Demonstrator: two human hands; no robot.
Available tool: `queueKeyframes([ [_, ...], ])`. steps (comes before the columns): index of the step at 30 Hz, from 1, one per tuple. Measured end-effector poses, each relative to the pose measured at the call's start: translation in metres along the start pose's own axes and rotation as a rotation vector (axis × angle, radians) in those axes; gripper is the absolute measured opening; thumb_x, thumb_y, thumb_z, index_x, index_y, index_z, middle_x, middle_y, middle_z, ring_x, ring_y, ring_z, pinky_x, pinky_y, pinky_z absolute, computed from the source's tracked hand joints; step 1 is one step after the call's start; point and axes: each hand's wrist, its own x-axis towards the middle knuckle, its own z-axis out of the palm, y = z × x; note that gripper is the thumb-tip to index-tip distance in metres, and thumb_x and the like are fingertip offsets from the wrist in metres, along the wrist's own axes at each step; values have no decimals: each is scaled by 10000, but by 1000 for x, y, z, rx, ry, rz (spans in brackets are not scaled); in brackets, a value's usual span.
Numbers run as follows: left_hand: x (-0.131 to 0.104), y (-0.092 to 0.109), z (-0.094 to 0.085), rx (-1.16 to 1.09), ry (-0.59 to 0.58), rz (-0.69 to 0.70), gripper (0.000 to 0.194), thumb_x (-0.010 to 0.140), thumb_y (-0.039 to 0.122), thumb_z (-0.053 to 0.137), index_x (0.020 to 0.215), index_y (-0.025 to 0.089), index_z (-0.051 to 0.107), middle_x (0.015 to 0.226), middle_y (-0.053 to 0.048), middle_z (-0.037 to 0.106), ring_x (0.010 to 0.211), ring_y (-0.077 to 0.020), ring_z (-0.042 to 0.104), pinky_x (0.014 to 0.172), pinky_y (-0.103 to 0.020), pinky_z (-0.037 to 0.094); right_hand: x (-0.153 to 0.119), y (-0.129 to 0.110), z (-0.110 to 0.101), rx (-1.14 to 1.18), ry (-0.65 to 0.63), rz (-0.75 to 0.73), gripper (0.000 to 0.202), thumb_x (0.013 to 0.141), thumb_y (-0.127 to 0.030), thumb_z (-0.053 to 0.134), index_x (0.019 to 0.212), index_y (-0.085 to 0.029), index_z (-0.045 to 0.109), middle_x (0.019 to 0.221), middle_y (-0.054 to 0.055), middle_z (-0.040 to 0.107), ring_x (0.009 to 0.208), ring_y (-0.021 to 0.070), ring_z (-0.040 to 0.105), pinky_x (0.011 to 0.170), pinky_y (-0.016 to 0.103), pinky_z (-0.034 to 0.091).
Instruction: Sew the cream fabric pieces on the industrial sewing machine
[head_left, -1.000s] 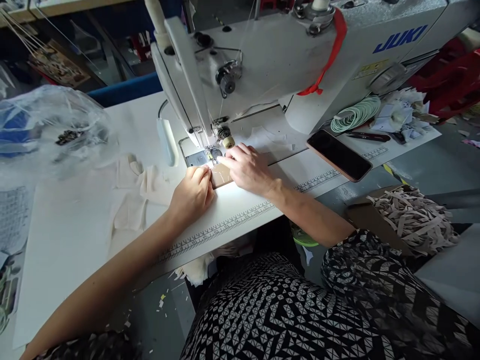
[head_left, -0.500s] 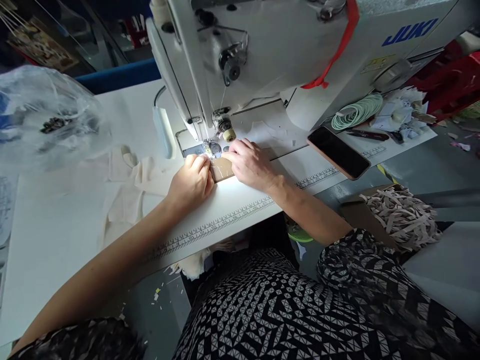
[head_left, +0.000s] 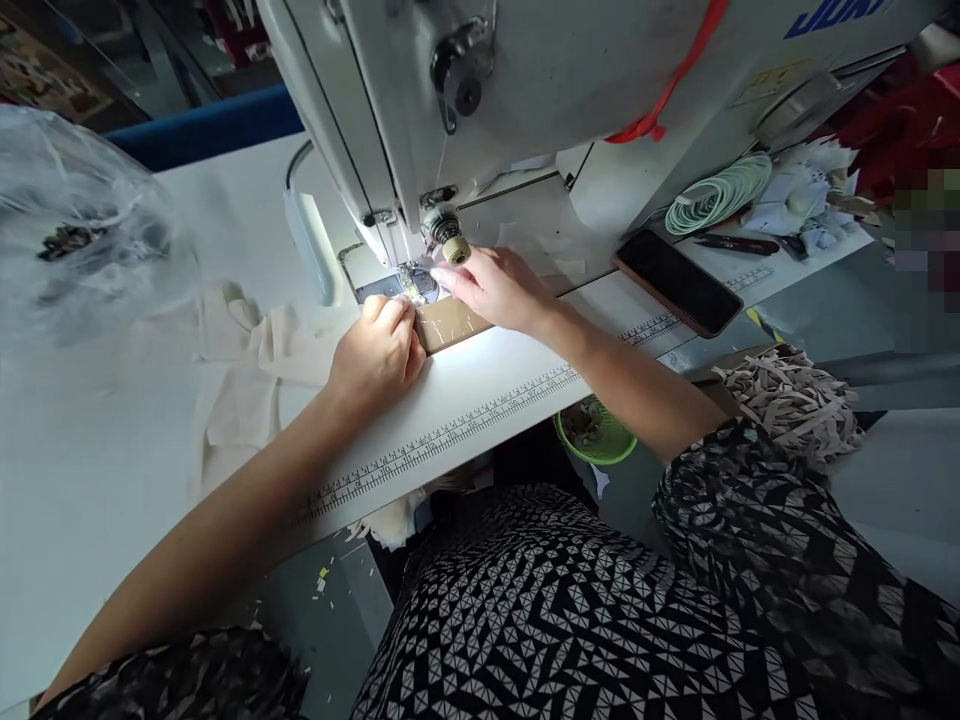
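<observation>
My left hand is closed, knuckles up, just left of the sewing machine's presser foot. Its fingertips are tucked down against the work surface, and what they hold is hidden. My right hand reaches in at the right of the needle area, fingers drawn together toward the foot. The machine's yellowish knob partly covers those fingers, so I cannot make out anything in them. Between the hands lies a tan strip with white thread bits on it. A small lamp lights this spot.
Pale fabric pieces lie left of my left hand, near a clear plastic bag. To the right are a phone, a coil of pale green cord and scraps. A green bin stands below the table edge.
My right hand has moved up and inward, its fingertips now closer to the presser foot and partly behind the knob. The left hand stays beside the foot. The view has shifted slightly.
</observation>
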Motion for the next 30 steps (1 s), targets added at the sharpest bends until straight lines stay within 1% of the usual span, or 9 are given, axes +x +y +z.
queueKeyframes([
  [4, 0, -5, 5, 6, 71, 39, 284, 921, 286, 450, 1115, 194, 636, 1148, -136, 694, 1105, -302, 628, 999, -453, 519, 9, 0, 2, 68, 9, 13, 320, 1089, -256, 464, 865, -175, 678, 716, 2, 669, 716, 150, 621, 760, 287, 462],
  [7, -1, -7, 9, 52, 102, 71, 307, 923, 267, 443, 1137, 187, 648, 1115, -143, 701, 1083, -309, 632, 985, -476, 527, 7, 0, 1, 71, 25, 22, 313, 1096, -295, 469, 902, -171, 682, 755, 10, 682, 724, 155, 621, 737, 286, 453],
  [11, -1, -9, 11, 99, 113, 108, 357, 932, 231, 426, 1184, 115, 651, 1170, -206, 691, 1091, -340, 630, 997, -536, 525, 0, -2, -1, -7, 33, 48, 312, 1101, -369, 482, 987, -163, 687, 844, 37, 715, 759, 158, 629, 706, 289, 414],
  [15, 2, -13, 12, 85, 130, 117, 360, 928, 226, 446, 1225, 167, 641, 1168, -172, 698, 1099, -334, 636, 1017, -543, 513, -1, -4, 1, -74, 23, 52, 280, 1103, -354, 473, 1038, -190, 690, 889, 33, 717, 813, 167, 641, 738, 293, 428],
  [17, 3, -15, 12, 70, 138, 114, 366, 927, 235, 458, 1246, 190, 631, 1174, -155, 698, 1117, -333, 635, 1032, -541, 507, 1, -5, 3, -62, 13, 52, 285, 1111, -325, 436, 1061, -199, 686, 868, 23, 698, 832, 175, 652, 754, 296, 451],
  [20, 3, -17, 13, 44, 152, 98, 372, 928, 250, 458, 1257, 199, 625, 1185, -145, 693, 1158, -338, 625, 1049, -543, 501, 5, -5, 4, -79, 15, 68, 283, 1109, -313, 432, 1074, -195, 687, 820, 19, 672, 834, 185, 658, 771, 304, 465],
  [24, 3, -16, 14, 18, 144, 78, 352, 929, 256, 460, 1227, 198, 639, 1180, -146, 691, 1160, -341, 625, 1054, -548, 499, 7, -5, 3, -112, 34, 51, 330, 1119, -345, 414, 1060, -188, 699, 783, 21, 668, 801, 188, 652, 753, 309, 452],
  [27, 4, -13, 14, -4, 139, 57, 343, 930, 260, 462, 1209, 190, 648, 1187, -151, 690, 1170, -340, 625, 1064, -546, 496, 6, -2, 3, -153, 41, 61, 332, 1109, -380, 460, 992, -196, 711, 782, 26, 685, 765, 181, 635, 730, 312, 424],
  [30, 6, -11, 10, -17, 129, 38, 351, 941, 263, 433, 1189, 160, 659, 1204, -182, 691, 1180, -348, 622, 1049, -546, 503, 2, 3, 2, -164, 55, 56, 339, 1090, -422, 506, 964, -192, 720, 794, 33, 700, 747, 166, 615, 717, 309, 394],
])
